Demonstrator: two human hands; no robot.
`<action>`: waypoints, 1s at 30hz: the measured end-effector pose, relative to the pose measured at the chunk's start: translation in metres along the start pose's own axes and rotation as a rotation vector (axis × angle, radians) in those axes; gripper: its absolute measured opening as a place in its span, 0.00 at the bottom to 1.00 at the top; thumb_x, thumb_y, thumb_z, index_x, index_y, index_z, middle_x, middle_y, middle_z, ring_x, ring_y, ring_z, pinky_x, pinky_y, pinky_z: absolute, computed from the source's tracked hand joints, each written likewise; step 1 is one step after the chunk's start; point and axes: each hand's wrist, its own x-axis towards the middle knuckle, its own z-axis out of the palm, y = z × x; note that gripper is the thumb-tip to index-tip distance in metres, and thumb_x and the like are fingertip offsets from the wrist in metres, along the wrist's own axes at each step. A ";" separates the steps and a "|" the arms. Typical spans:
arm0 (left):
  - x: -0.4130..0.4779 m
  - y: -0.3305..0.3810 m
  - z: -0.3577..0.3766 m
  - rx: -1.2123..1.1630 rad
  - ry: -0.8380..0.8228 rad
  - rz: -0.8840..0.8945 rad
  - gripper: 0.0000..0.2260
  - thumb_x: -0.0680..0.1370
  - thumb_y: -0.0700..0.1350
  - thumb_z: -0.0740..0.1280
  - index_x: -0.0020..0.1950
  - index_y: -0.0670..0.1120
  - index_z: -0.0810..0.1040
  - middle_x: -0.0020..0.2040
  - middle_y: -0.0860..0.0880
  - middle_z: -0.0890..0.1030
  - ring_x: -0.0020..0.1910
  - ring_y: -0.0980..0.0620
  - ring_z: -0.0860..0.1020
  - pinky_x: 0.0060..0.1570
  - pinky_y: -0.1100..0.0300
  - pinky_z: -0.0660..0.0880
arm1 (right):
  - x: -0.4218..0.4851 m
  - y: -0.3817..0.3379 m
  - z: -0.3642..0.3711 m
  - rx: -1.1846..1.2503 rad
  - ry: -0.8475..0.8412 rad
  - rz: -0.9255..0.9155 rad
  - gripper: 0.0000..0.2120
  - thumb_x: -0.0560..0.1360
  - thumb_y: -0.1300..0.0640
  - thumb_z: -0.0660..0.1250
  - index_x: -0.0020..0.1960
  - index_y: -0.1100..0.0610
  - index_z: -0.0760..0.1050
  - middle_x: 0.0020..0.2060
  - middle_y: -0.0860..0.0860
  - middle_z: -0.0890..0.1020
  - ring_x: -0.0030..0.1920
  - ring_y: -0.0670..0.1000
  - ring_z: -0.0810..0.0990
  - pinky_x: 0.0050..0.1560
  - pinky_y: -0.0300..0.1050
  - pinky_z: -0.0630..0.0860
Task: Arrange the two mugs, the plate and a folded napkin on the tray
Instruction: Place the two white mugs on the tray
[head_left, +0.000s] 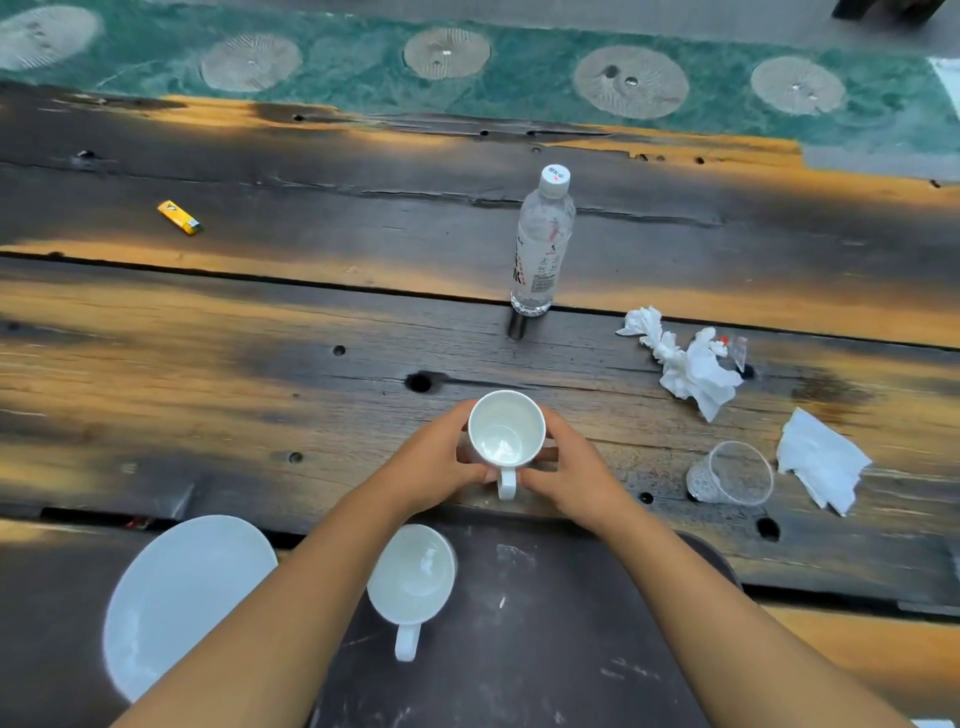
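Holding a white mug (506, 434) with both hands, just past the far edge of the dark tray (545, 623), over the wooden table (208, 338). Left hand (441, 462) wrapping round the left side of the mug, right hand (571, 467) wrapping round the right side, fingers curled snug on the wall, handle poking back between the thumbs. Cannot tell if the mug is touching the wood or hanging a bit above it. Looking hard, smooth and a little heavy, so likely slipping if squeezed too softly and chipping if bumped down. Best gripping round the fat middle or hooking the handle. Second mug (413, 574) sitting upright on the tray already, handle pointing toward the person. White plate (182, 597) lying to the left, partly hidden under the left arm, seeming to rest on the tray's left part. Thin and wide, so likely safest pinching at the rim. Flat white napkin (821, 460) waiting well off to the right on the table, beside a clear plastic cup (732, 475). Soft and light, likely folding with no trouble, but blowing away with a puff of wind.
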 end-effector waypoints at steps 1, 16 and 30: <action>-0.001 0.004 0.000 0.006 0.008 0.010 0.36 0.69 0.46 0.79 0.71 0.64 0.67 0.64 0.63 0.76 0.57 0.58 0.78 0.58 0.55 0.77 | -0.002 -0.002 -0.003 -0.005 0.007 -0.009 0.35 0.70 0.64 0.77 0.71 0.43 0.70 0.60 0.38 0.80 0.54 0.36 0.82 0.50 0.32 0.78; -0.059 0.065 0.051 -0.087 0.065 0.096 0.37 0.69 0.46 0.79 0.71 0.64 0.66 0.63 0.63 0.77 0.58 0.59 0.78 0.58 0.53 0.78 | -0.094 -0.016 -0.048 -0.048 0.048 -0.101 0.33 0.71 0.63 0.78 0.69 0.41 0.72 0.62 0.42 0.80 0.60 0.39 0.79 0.53 0.32 0.77; -0.120 0.042 0.126 -0.236 0.037 -0.035 0.31 0.69 0.46 0.79 0.64 0.65 0.68 0.59 0.63 0.80 0.56 0.64 0.80 0.60 0.53 0.78 | -0.159 0.044 -0.032 -0.066 0.058 -0.049 0.35 0.67 0.55 0.78 0.68 0.32 0.70 0.64 0.36 0.79 0.64 0.41 0.78 0.63 0.50 0.80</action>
